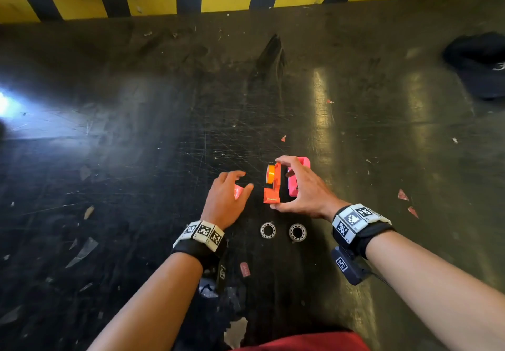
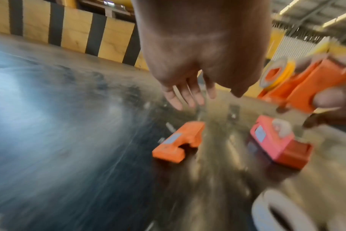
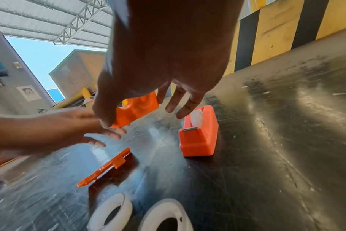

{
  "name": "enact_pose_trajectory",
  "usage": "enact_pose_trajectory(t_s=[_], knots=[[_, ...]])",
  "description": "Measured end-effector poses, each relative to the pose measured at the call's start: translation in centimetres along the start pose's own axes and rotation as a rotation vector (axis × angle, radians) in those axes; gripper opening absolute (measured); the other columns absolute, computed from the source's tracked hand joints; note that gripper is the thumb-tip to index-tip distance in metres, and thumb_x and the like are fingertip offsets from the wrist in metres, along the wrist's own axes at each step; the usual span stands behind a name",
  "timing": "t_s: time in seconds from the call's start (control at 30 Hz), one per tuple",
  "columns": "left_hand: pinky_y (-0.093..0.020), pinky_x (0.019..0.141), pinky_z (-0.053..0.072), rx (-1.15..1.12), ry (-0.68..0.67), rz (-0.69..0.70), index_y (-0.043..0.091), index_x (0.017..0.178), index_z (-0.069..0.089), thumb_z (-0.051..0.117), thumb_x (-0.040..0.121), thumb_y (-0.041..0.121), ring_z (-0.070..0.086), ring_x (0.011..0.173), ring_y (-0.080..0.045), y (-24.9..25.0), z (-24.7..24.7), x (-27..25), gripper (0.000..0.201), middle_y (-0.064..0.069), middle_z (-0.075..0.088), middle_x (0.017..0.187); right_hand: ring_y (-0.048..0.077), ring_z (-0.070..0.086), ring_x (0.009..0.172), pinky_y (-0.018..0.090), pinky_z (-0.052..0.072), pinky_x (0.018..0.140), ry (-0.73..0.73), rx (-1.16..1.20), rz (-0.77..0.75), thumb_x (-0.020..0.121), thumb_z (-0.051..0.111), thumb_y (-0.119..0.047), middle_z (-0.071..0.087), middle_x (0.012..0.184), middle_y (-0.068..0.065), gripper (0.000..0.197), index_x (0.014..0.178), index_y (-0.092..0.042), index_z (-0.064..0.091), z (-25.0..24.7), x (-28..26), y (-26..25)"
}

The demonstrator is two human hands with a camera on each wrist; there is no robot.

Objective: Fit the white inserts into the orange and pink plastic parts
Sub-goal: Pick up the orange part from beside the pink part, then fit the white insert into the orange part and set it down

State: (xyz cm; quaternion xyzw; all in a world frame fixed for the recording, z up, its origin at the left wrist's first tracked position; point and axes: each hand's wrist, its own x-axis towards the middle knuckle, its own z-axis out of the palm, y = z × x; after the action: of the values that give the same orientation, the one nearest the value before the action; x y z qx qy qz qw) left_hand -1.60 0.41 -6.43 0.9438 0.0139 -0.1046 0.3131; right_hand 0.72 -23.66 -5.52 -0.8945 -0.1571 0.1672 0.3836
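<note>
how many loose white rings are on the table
2: the left ring and the right ring lie side by side just below the hands. A third white piece already sits inside the pink part.

My arms are bare to the wrists. Each wrist wears a black strap [image 1: 200,252] topped with white blocks printed with black square codes [image 1: 355,218] — under the right one hangs a small dark box [image 1: 348,266] with its own code and a thin cable. Red cloth [image 1: 308,342] at my waist.
</note>
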Motion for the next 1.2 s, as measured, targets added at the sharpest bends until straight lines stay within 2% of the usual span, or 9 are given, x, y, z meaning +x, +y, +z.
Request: enact_pose_trajectory(t_s=[0.1, 0.2, 0.4, 0.5, 0.63, 0.9, 1.0, 1.1, 1.2], knots=[[-0.029, 0.101, 0.053, -0.278, -0.114, 0.008, 0.022, 0.139, 0.059, 0.061, 0.1, 0.044, 0.066, 0.116, -0.008, 2.9, -1.7, 1.8, 0.045, 0.001, 0.07, 0.13, 0.014, 0.05, 0.125, 0.034, 0.045, 0.1, -0.005, -0.002, 0.001, 0.064, 0.096, -0.046, 0.045, 0.143, -0.009, 0.107, 0.149, -0.03, 0.033, -0.2, 0.0, 0.0], [-0.04, 0.097, 0.06, -0.399, -0.27, -0.015, 0.025, 0.136, 0.063, 0.064, 0.099, 0.042, 0.074, 0.105, -0.01, 4.9, -2.5, 2.9, 0.041, 0.003, 0.078, 0.115, 0.015, 0.05, 0.123, 0.033, 0.044, 0.097, -0.01, -0.002, 0.0, 0.064, 0.096, -0.046, 0.047, 0.139, -0.007, 0.106, 0.148, -0.031, 0.033, -0.4, -0.1, -0.4], [-0.037, 0.088, 0.064, -0.456, -0.181, -0.018, 0.022, 0.126, 0.07, 0.066, 0.099, 0.031, 0.077, 0.091, -0.009, 4.6, -2.0, 2.2, 0.029, 0.002, 0.08, 0.102, 0.015, 0.05, 0.119, 0.033, 0.046, 0.095, 0.008, -0.015, 0.003, 0.066, 0.095, -0.04, 0.045, 0.128, -0.011, 0.103, 0.147, -0.029, 0.034, -0.8, -0.4, -0.3], [-0.029, 0.088, 0.058, -0.233, -0.107, -0.032, 0.029, 0.118, 0.072, 0.071, 0.092, 0.034, 0.072, 0.091, -0.006, 3.1, -2.1, 1.0, 0.026, 0.007, 0.075, 0.106, 0.017, 0.053, 0.113, 0.038, 0.051, 0.098, 0.024, -0.022, 0.033, 0.066, 0.095, -0.034, 0.048, 0.128, -0.006, 0.102, 0.147, -0.028, 0.034, -1.0, -0.6, 0.1], [-0.044, 0.095, 0.056, 0.188, -0.243, -0.016, 0.03, 0.125, 0.066, 0.072, 0.086, 0.038, 0.068, 0.11, -0.025, 1.1, -0.2, -2.0, 0.04, -0.001, 0.065, 0.124, 0.024, 0.056, 0.114, 0.044, 0.052, 0.1, -0.009, -0.046, 0.049, 0.066, 0.094, -0.032, 0.052, 0.134, 0.004, 0.104, 0.148, -0.028, 0.03, -0.9, -0.5, 0.4], [-0.044, 0.105, 0.051, 0.413, -0.223, 0.032, 0.026, 0.134, 0.057, 0.069, 0.09, 0.043, 0.052, 0.135, -0.027, 0.0, 3.0, -5.0, 0.048, -0.003, 0.052, 0.147, 0.024, 0.054, 0.126, 0.038, 0.049, 0.102, -0.01, -0.072, 0.026, 0.067, 0.095, -0.035, 0.05, 0.144, 0.005, 0.105, 0.149, -0.029, 0.029, -0.2, -0.8, 0.9], [-0.044, 0.106, 0.045, 0.446, -0.14, 0.103, 0.026, 0.128, 0.062, 0.06, 0.092, 0.055, 0.052, 0.131, -0.024, 1.2, 3.4, -5.0, 0.046, -0.001, 0.057, 0.137, 0.024, 0.054, 0.124, 0.036, 0.048, 0.101, 0.01, -0.074, 0.038, 0.066, 0.094, -0.036, 0.051, 0.142, 0.004, 0.105, 0.148, -0.03, 0.029, -0.3, -0.9, 1.2], [-0.046, 0.103, 0.043, 0.595, -0.218, 0.133, 0.023, 0.123, 0.064, 0.057, 0.083, 0.074, 0.054, 0.122, -0.026, 2.9, 4.4, -4.9, 0.065, -0.002, 0.062, 0.126, 0.022, 0.054, 0.125, 0.031, 0.044, 0.098, 0.015, -0.074, 0.045, 0.066, 0.094, -0.037, 0.051, 0.143, 0.004, 0.106, 0.148, -0.031, 0.028, -0.5, -1.0, 1.4], [-0.05, 0.104, 0.042, 0.726, -0.267, 0.125, 0.019, 0.131, 0.06, 0.057, 0.086, 0.072, 0.055, 0.125, -0.03, 3.8, 5.5, -4.7, 0.069, -0.006, 0.065, 0.13, 0.022, 0.055, 0.122, 0.031, 0.043, 0.098, 0.006, -0.07, 0.049, 0.067, 0.094, -0.037, 0.052, 0.142, 0.005, 0.106, 0.148, -0.031, 0.027, -0.7, -1.3, 1.4]])
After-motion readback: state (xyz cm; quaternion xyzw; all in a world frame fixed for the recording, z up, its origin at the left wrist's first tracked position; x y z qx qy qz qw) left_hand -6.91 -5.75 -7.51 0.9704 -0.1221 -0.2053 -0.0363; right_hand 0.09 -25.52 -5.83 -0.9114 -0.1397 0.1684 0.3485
